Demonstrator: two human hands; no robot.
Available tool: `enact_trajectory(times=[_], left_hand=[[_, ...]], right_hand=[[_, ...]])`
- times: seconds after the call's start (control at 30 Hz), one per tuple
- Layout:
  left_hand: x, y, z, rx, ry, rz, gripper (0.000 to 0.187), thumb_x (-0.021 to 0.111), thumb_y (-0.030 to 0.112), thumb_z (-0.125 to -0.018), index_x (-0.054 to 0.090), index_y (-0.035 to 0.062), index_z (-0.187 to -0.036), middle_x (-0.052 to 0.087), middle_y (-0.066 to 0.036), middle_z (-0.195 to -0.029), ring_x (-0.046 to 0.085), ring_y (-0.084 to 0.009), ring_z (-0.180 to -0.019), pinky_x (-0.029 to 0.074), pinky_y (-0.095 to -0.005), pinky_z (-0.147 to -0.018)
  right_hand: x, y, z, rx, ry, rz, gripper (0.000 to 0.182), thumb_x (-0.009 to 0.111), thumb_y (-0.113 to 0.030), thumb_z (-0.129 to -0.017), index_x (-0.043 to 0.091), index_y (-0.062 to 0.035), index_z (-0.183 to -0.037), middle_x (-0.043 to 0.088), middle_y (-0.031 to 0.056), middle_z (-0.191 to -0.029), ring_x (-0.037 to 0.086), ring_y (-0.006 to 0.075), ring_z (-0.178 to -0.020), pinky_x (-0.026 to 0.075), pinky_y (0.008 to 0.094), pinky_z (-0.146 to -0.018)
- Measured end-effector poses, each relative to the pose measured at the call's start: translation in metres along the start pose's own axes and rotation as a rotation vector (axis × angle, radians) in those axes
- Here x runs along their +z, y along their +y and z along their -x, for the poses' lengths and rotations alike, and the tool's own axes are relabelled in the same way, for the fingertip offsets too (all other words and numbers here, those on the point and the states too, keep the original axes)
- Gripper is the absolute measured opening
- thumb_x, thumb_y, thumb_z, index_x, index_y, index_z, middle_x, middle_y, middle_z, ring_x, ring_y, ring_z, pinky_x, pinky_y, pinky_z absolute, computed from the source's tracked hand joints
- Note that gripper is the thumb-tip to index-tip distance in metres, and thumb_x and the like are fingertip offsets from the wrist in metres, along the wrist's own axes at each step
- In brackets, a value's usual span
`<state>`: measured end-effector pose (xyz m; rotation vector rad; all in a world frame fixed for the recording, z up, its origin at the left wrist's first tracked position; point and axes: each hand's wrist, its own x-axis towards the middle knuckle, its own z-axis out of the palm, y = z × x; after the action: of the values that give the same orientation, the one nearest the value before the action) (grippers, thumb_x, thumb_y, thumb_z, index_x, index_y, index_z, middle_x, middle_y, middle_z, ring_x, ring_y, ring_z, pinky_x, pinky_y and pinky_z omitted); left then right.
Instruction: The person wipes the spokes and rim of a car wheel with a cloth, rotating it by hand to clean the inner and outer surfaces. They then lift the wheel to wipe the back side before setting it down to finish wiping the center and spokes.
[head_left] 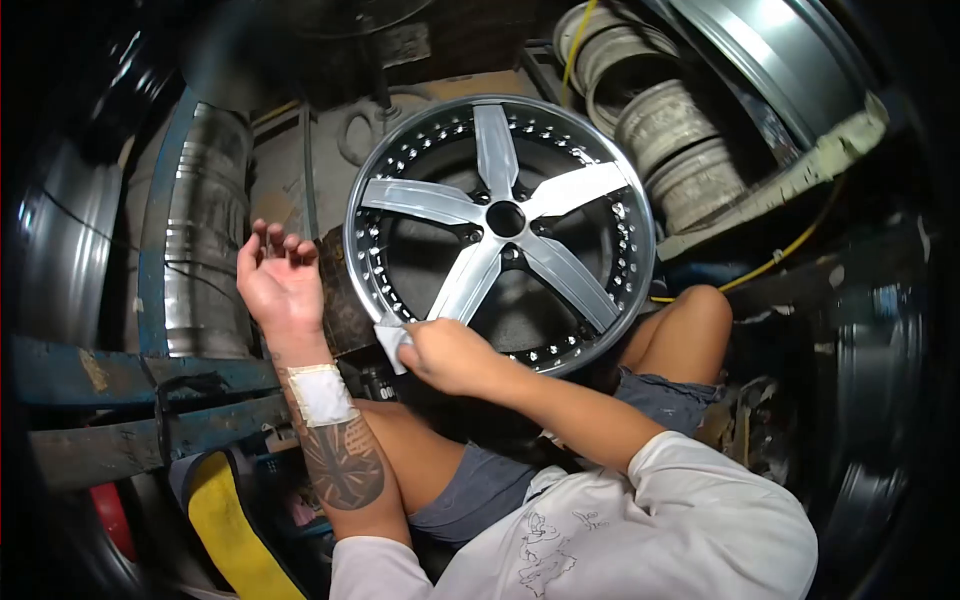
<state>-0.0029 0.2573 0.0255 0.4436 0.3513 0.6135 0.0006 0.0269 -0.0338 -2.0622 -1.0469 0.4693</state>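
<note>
A five-spoke silver wheel rim lies in front of me, with small bolts around its inner edge and a round hole at its centre. At its lower left edge my right hand is closed on a white cloth, which touches the outer lip. My left hand is raised to the left of the rim, palm up, fingers apart and slightly curled, with nothing in it. A white patch is taped on my left wrist.
Stacked worn rims stand at the upper right, beside a large silver rim. A blue metal frame and a ribbed metal cylinder are at the left. A yellow hose runs at the right.
</note>
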Motion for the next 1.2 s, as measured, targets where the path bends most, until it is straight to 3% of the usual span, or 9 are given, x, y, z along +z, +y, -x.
enact_trajectory(times=[0.07,0.1,0.13,0.27,0.53,0.67,0.77,0.93,1.2], left_hand=[[0.005,-0.004,0.004,-0.014,-0.003,-0.027,0.014,0.054,0.017,-0.096,0.062,0.0080,-0.104,0.059,-0.004,-0.095,0.051,-0.0187,-0.080,0.043,-0.0340,-0.071],[0.008,-0.007,0.009,-0.023,-0.007,-0.047,0.014,0.054,0.016,-0.096,0.062,0.0082,-0.104,0.059,-0.004,-0.095,0.051,-0.0187,-0.080,0.043,-0.0340,-0.071],[0.010,-0.011,0.013,-0.032,-0.008,-0.062,0.014,0.054,0.016,-0.096,0.062,0.0084,-0.104,0.059,-0.004,-0.095,0.051,-0.0186,-0.080,0.044,-0.0340,-0.071],[0.018,-0.024,0.023,-0.030,-0.050,-0.195,0.014,0.055,0.018,-0.096,0.062,0.0101,-0.105,0.060,-0.002,-0.092,0.053,-0.0173,-0.078,0.046,-0.0331,-0.070],[0.029,-0.048,0.033,-0.066,-0.103,-0.439,0.016,0.056,0.021,-0.098,0.061,0.0103,-0.109,0.061,-0.002,-0.090,0.056,-0.0142,-0.075,0.048,-0.0286,-0.069],[0.032,-0.061,0.039,-0.071,-0.150,-0.677,0.018,0.055,0.022,-0.100,0.060,0.0094,-0.112,0.063,-0.002,-0.095,0.058,-0.0130,-0.078,0.047,-0.0271,-0.072],[0.030,-0.065,0.038,-0.054,-0.125,-0.742,0.018,0.053,0.021,-0.101,0.059,0.0090,-0.113,0.063,-0.002,-0.095,0.059,-0.0118,-0.079,0.047,-0.0254,-0.073],[0.052,-0.080,0.041,0.077,-0.134,-0.702,0.015,0.052,0.017,-0.101,0.057,0.0049,-0.109,0.062,-0.005,-0.089,0.057,-0.0117,-0.076,0.048,-0.0262,-0.070],[0.034,-0.100,0.007,-0.286,-0.020,-1.003,0.033,0.058,0.026,-0.097,0.054,0.0046,-0.122,0.065,-0.016,-0.117,0.066,-0.0231,-0.093,0.053,-0.0330,-0.079]], right_hand=[[-0.043,0.001,0.019,0.248,-0.169,-0.347,0.029,0.051,-0.022,-0.092,0.063,0.0043,-0.088,0.065,0.0246,-0.073,0.068,0.0359,-0.068,0.053,0.0456,-0.066],[-0.031,0.045,0.031,-0.031,-0.005,-0.432,0.036,0.046,-0.026,-0.096,0.062,0.0044,-0.084,0.056,0.0148,-0.061,0.058,0.0210,-0.058,0.048,0.0393,-0.056],[-0.043,0.071,0.046,0.041,-0.064,-0.535,0.037,0.045,-0.027,-0.097,0.063,0.0008,-0.082,0.056,0.0065,-0.061,0.052,0.0158,-0.057,0.044,0.0357,-0.054],[-0.117,0.081,0.108,0.519,0.215,-1.273,0.036,0.046,-0.035,-0.102,0.062,-0.0092,-0.122,0.068,0.0062,-0.108,0.068,0.0172,-0.091,0.056,0.0344,-0.084],[-0.300,0.119,0.126,0.329,0.433,-0.470,0.034,0.043,-0.028,-0.102,0.068,-0.0067,-0.109,0.071,0.0040,-0.098,0.068,0.0151,-0.083,0.054,0.0326,-0.080],[-0.280,0.152,0.098,0.514,0.497,-0.830,0.041,0.046,-0.035,-0.100,0.072,-0.0037,-0.099,0.069,0.0014,-0.086,0.064,0.0115,-0.076,0.051,0.0284,-0.072],[-0.266,0.194,0.078,0.403,0.169,-0.357,0.046,0.050,-0.039,-0.096,0.071,0.0002,-0.087,0.067,0.0020,-0.075,0.060,0.0110,-0.073,0.049,0.0295,-0.068],[-0.244,0.153,0.071,0.205,-0.221,0.067,0.044,0.051,-0.039,-0.093,0.069,0.0007,-0.090,0.067,0.0269,-0.082,0.067,0.0399,-0.079,0.050,0.0459,-0.073],[-0.216,0.182,0.067,0.340,-0.126,0.072,0.050,0.050,-0.039,-0.092,0.067,0.0079,-0.086,0.064,0.0320,-0.079,0.066,0.0465,-0.078,0.051,0.0493,-0.074]])
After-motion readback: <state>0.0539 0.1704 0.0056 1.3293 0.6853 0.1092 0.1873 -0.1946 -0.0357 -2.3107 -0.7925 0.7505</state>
